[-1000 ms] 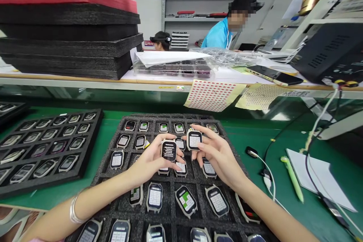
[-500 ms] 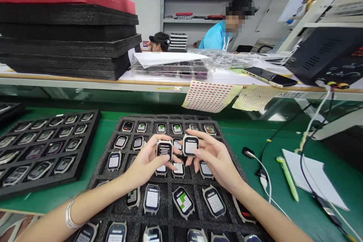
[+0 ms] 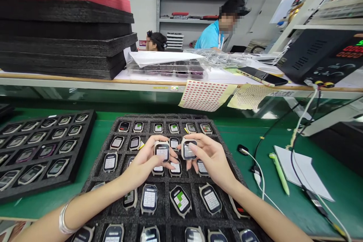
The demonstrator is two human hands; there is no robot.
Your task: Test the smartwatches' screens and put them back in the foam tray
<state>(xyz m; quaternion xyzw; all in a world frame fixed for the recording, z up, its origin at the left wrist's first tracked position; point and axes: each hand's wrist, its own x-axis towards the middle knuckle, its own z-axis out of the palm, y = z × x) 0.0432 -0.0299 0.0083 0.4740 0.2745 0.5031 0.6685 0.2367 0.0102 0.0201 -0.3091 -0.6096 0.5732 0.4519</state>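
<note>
My left hand (image 3: 149, 160) grips a smartwatch (image 3: 162, 152) without a strap, its lit screen showing a white grid and my thumb on the lower part. In my right hand (image 3: 208, 155) is a second smartwatch (image 3: 188, 149), also with a white grid on its screen, and that thumb lies across the glass. Both watches are held side by side above a black foam tray (image 3: 195, 196). Several more watch bodies sit in its compartments, such as one smartwatch (image 3: 180, 200) with green blocks on its screen. My hands and forearms hide some compartments.
Another foam tray (image 3: 75, 155) of watches lies at the left. Stacked foam trays (image 3: 65, 41) stand on the shelf. On the right are a green pen (image 3: 279, 174), white paper (image 3: 306, 177), cables and a power supply (image 3: 320, 55). A person (image 3: 210, 34) is beyond the shelf.
The left watch's screen has switched from dark with white text to a white grid. My right thumb has moved onto its watch's screen. The view has shifted slightly.
</note>
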